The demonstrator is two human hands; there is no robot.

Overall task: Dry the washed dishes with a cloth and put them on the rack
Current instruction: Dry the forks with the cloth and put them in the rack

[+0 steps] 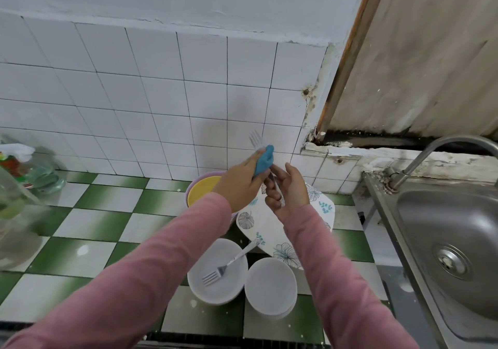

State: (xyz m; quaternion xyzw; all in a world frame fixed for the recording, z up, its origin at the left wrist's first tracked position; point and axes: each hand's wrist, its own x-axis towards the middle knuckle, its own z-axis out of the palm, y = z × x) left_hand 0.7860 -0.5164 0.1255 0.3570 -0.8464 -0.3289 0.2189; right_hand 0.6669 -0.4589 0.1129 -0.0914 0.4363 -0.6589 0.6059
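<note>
Fork [254,139] in blue cloth [264,160]

We see the fork [255,138] only in pieces: blurred tines above the left hand [239,187], its neck wrapped in the blue cloth [263,161] that hand pinches, its handle half buried in the curled fingers of the right hand [289,192]. Behind the left hand, the yellow plate [200,192] loses its right side to the pink sleeve [167,251]. Under the right hand, the floral tray [269,230] is covered across its middle. Far left of the left hand, smeared bottles [24,171] run off the edge, labels unreadable. Right of the right hand, sink [444,227] and tap [431,152] are cropped
</note>
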